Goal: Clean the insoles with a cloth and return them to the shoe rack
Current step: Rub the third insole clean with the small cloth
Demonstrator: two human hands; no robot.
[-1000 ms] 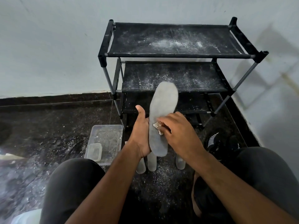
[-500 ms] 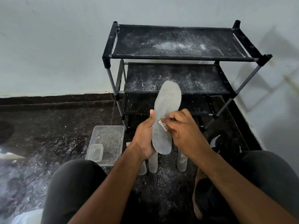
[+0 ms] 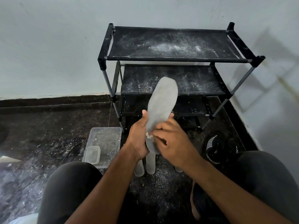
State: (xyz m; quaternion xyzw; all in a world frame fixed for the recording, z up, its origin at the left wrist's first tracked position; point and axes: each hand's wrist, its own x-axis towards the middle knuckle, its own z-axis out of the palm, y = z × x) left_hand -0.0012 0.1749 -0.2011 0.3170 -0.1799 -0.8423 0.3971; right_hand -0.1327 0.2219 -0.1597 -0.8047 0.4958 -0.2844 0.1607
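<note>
Gripped upright in left hand (image 3: 139,136) — grey insole (image 3: 161,104); pinched in right hand (image 3: 173,143), small cloth (image 3: 148,135) pressed against its heel end.

Lying open between the knees and the shoe rack (image 3: 178,59): dusty floor (image 3: 48,135). Crowding it: loose insoles (image 3: 150,164) at centre, a clear plastic box (image 3: 105,136) to the left, a dark shoe (image 3: 221,147) to the right.
</note>
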